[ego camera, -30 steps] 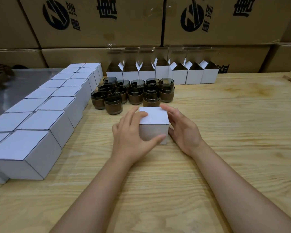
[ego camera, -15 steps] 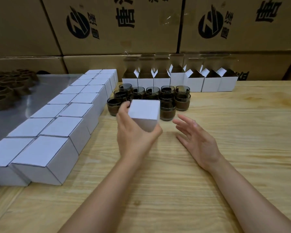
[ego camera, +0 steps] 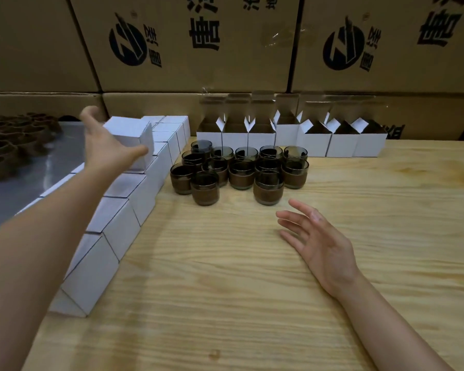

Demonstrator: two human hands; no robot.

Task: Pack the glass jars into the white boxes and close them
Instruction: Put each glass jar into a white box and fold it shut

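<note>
My left hand [ego camera: 106, 145] grips a closed white box [ego camera: 127, 133], holding it in the air above the rows of closed white boxes [ego camera: 123, 199] along the table's left side. My right hand [ego camera: 316, 236] hovers open over the wooden table [ego camera: 252, 290], fingers spread, just in front of a cluster of dark glass jars with brown sleeves [ego camera: 239, 170]. Behind the jars stands a row of open white boxes [ego camera: 289, 135] with flaps up.
Large printed cardboard cartons [ego camera: 198, 44] form a wall behind the table. At the far left a metal surface [ego camera: 24, 178] holds a pile of brown sleeves [ego camera: 8, 140].
My left hand lifted the closed box off the table and carried it left and back over the closed rows. My right hand let go of it and stays open over the table.
</note>
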